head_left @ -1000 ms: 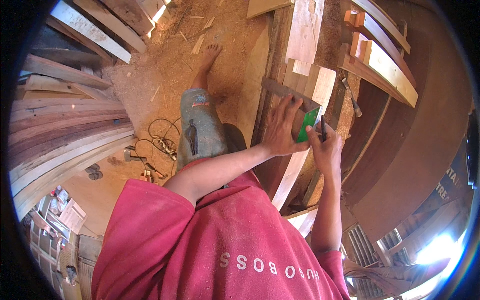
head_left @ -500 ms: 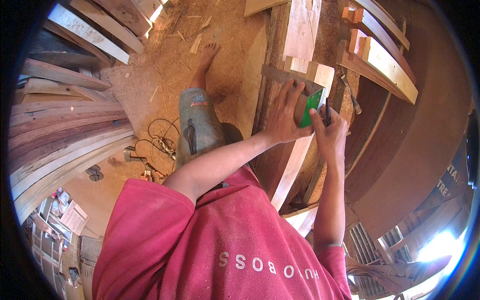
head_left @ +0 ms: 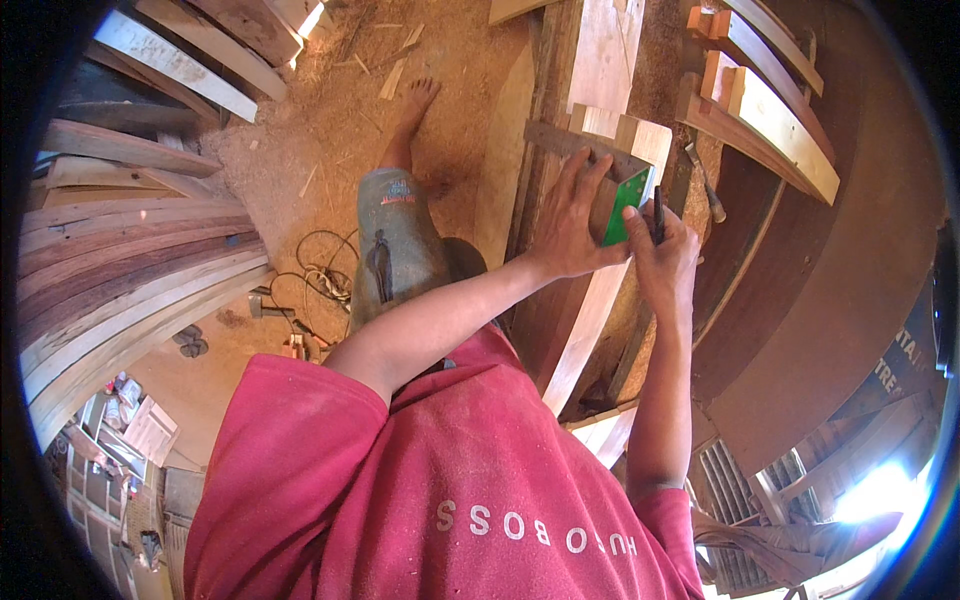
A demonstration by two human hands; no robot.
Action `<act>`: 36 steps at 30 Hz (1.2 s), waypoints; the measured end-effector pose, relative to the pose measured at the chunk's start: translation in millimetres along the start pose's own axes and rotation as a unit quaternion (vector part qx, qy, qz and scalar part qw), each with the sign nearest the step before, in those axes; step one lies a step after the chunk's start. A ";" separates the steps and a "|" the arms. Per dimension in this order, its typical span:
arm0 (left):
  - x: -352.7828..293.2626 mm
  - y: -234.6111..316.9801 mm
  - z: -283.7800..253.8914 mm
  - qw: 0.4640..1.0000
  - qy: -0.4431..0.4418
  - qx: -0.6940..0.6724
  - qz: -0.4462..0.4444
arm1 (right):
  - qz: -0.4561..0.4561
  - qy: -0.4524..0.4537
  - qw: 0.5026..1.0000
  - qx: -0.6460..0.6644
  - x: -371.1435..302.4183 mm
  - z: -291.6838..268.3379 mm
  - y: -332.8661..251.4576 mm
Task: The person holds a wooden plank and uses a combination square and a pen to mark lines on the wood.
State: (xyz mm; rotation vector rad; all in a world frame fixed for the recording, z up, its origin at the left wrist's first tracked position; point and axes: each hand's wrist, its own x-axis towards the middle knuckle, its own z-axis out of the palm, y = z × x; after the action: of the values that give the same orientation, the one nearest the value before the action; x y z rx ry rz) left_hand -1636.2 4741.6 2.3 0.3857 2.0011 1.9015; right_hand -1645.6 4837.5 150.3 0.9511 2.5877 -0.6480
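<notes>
A try square with a green stock [head_left: 627, 208] and a dull metal blade [head_left: 560, 141] lies across a pale timber piece [head_left: 592, 300] near its notched end. My left hand [head_left: 572, 222] rests on the square, fingers stretched out and apart over the blade, its thumb reaching toward the stock. Closed around a dark, pen-like marking tool [head_left: 658, 215] is my right hand [head_left: 667, 262], its thumb touching the green stock. The tool points upward beside the stock; its working tip cannot be made out.
A chisel-like tool [head_left: 706, 184] lies right of the timber. Notched timber pieces [head_left: 775, 120] stand at upper right. Curved boards [head_left: 140, 250] are stacked at left. A cable [head_left: 325, 280] coils on the sawdust-covered floor [head_left: 300, 150], near my bare foot [head_left: 420, 98].
The whole view has shifted slightly. Both hands and the try square keep nearly the same place on the timber, and the marking tool stays in my right hand.
</notes>
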 end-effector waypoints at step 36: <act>3.4 2.0 -1.1 0.999 -0.008 0.011 -0.041 | -0.331 0.038 0.927 -0.172 75.4 -26.9 -96.6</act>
State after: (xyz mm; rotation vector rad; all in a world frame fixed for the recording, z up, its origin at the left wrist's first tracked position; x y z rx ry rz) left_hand -1639.8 4742.1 4.1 0.3180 1.9964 1.8229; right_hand -1768.8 4825.6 170.4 -0.0269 2.9459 -0.2743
